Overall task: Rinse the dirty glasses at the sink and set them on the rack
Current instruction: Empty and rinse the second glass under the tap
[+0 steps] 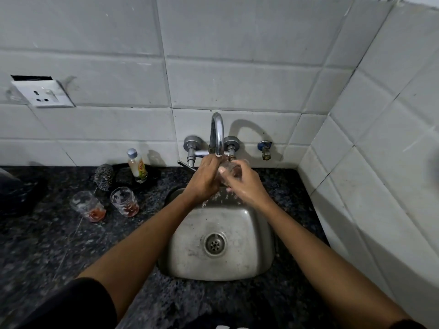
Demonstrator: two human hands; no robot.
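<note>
Under the tap, head view: both hands are meeting above the sink (pixel 249 236)
Glass in hand (pixel 231 170): lying clear and tilted beneath the spout (pixel 217 136), water splashing down
Right hand (pixel 245 184): wrapping fingers and thumb around the glass
Left hand (pixel 205 180): pressing against the glass's left side, whether gripping I cannot tell
Dirty glasses (pixel 124 201): two standing on the dark counter (pixel 47 245) left of the sink, red residue inside
Behind them: steel scrubber (pixel 103 175) and small bottle (pixel 137 165) are sitting
</note>
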